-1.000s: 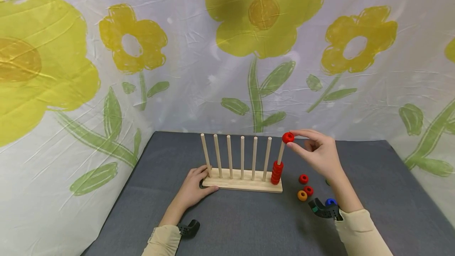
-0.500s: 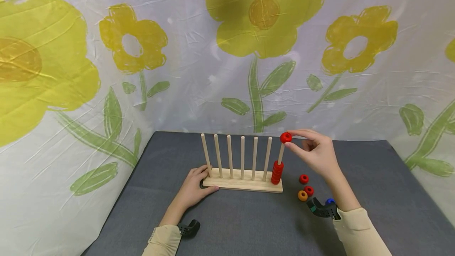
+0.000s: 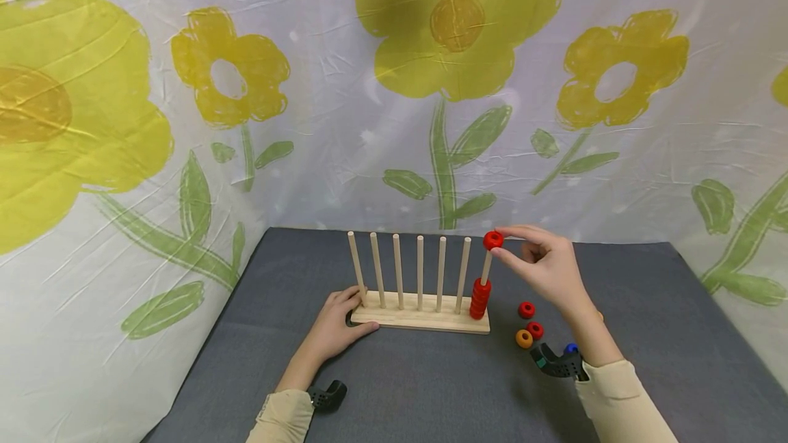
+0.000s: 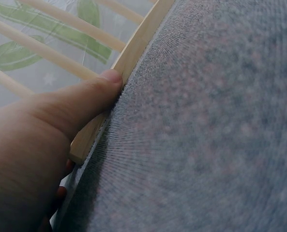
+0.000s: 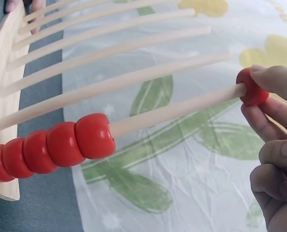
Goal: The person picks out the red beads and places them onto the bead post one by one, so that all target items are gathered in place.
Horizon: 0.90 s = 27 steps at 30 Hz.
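Observation:
A wooden peg rack point(image 3: 425, 320) with a row of several upright pegs stands on the table. My left hand point(image 3: 332, 328) grips the left end of its base, the thumb point(image 4: 97, 89) along the front edge and the other fingers behind. Between thumb and index finger, my right hand point(image 3: 548, 266) pinches a red bead point(image 3: 492, 240) at the top of the rightmost peg. In the right wrist view, the peg's tip meets the hole of that bead point(image 5: 254, 87). Lower on this peg sits a stack of several red beads point(image 5: 66, 144), down at the base. The other pegs carry no beads.
Right of the rack lie two loose red beads point(image 3: 526, 310) and an orange bead point(image 3: 524, 339). A blue bead point(image 3: 571, 348) is partly covered by the right wrist strap point(image 3: 557, 363). A flower-printed cloth point(image 3: 332, 122) hangs behind the grey table point(image 3: 406, 388).
My right hand has shifted slightly left and down with the red bead, bringing it onto the rightmost peg's tip. The left hand and the rack have stayed in place.

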Motion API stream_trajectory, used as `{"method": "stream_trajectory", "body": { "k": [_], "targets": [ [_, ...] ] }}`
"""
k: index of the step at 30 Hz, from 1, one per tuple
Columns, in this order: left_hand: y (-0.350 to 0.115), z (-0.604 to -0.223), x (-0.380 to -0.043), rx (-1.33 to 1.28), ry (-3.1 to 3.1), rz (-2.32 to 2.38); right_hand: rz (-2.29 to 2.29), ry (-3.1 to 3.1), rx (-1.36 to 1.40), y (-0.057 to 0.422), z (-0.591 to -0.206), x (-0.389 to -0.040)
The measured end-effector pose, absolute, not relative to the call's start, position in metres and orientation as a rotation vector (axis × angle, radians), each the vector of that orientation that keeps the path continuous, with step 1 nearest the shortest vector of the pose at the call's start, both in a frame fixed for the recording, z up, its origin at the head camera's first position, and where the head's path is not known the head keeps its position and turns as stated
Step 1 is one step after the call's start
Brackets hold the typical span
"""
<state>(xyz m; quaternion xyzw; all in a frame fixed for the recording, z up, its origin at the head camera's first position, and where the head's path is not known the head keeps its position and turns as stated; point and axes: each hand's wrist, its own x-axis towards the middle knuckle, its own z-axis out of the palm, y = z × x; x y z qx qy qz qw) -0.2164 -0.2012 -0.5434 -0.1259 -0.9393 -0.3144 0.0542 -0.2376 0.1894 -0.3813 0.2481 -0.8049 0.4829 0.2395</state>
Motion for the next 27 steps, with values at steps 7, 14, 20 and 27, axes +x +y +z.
{"method": "stream_trajectory", "body": {
  "k": [7,14,20,27],
  "targets": [
    [-0.2012,-0.5439,-0.2164,-0.384,-2.845,-0.954,1.309,-2.23,0.666,0.1902,-0.3839,-0.2387],
    [-0.2004,-0.5435,-0.2169,-0.367,-2.847,-0.972,1.292,-2.254,0.655,0.1903,-0.3867,-0.2366],
    [-0.1998,-0.5423,-0.216,-0.36,-2.85,-0.975,1.288,-2.261,0.635,0.1903,-0.3896,-0.2367],
    [-0.1999,-0.5424,-0.2158,-0.361,-2.85,-0.976,1.3,-2.251,0.636,0.1898,-0.3902,-0.2368]
  ]
}}
